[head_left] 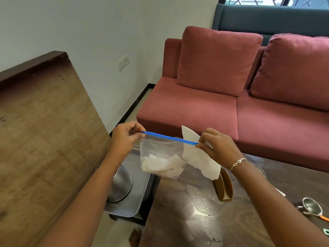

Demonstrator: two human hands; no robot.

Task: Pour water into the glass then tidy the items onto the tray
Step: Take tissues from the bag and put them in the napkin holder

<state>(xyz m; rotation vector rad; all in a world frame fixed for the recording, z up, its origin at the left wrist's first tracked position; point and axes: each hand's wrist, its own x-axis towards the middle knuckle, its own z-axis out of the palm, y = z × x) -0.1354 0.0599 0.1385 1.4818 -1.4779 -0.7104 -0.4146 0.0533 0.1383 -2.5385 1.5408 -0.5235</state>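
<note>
Head view is showing me both hands raised over the near edge of the dark tabletop [204, 211], stretching a clear zip bag [161, 155] between them. My left hand [124, 138] is pinching the left end of the blue zip strip [169, 137], fingers closed tight on it, while my right hand [218, 147] is pinching the right end together with a torn sheet of white paper [201, 157] that is hanging down beside the bag. Crumpled white paper is sitting in the bottom of the bag. Below my left forearm, the metal tray [135, 198] is lying just left of the tabletop, carrying a steel vessel [121, 184]. I am seeing a brown cardboard holder [223, 188] standing on the tabletop under my right wrist, and a small strainer [312, 208] lying near the right edge.
</note>
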